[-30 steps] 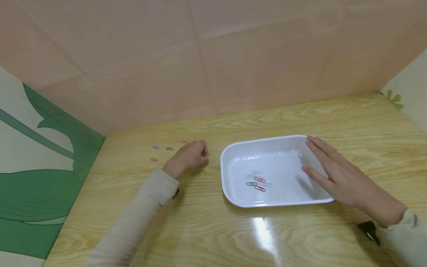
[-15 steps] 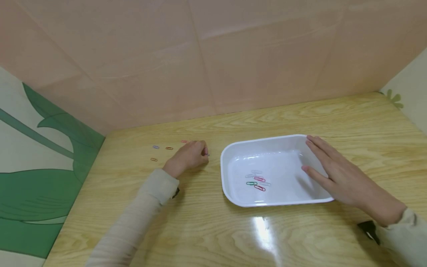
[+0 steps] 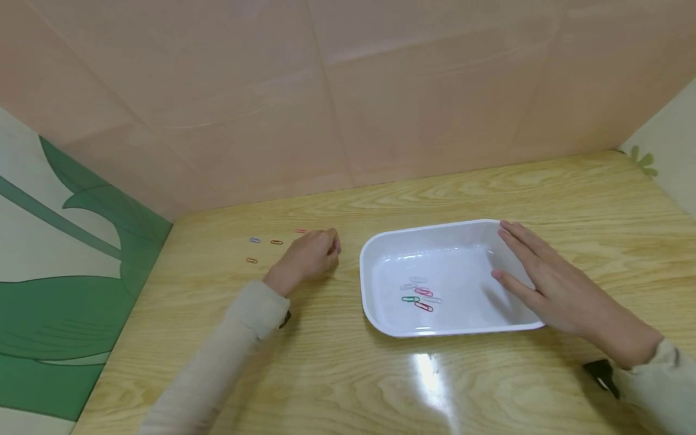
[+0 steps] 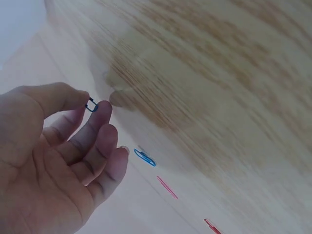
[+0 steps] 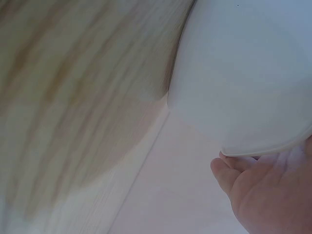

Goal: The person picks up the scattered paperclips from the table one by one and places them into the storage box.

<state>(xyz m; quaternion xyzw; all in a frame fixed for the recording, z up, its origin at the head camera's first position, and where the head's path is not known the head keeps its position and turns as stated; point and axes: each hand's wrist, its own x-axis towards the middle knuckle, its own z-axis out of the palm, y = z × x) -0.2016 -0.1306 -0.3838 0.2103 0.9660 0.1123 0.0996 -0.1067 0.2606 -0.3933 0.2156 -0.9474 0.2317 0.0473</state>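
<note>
My left hand [image 3: 310, 254] is over the table, left of the white tray [image 3: 402, 329]. In the left wrist view, its thumb and index finger pinch a dark paper clip [image 4: 91, 105]. A blue paper clip [image 4: 145, 157], a pink one [image 4: 167, 187] and a red one [image 4: 212, 226] lie beyond the fingers. My right hand [image 3: 560, 290] rests at the tray's right end, its fingers fairly straight along the rim and the thumb over the inside. Inside the tray lie a green paper clip [image 3: 410, 299], a red paper clip [image 3: 424, 307] and several others, some pale.
Left of my left hand lie a purple paper clip [image 3: 254, 240], a brownish-orange one [image 3: 277, 242] and an orange one [image 3: 251, 260]. The wooden table [image 3: 337, 380] meets a pinkish wall [image 3: 348, 109] at the back. A green-patterned panel [image 3: 60, 314] stands on the left.
The clip tip that showed at my left fingertips is now out of sight in the head view; that hand has shifted only slightly. My right hand and the tray stay put.
</note>
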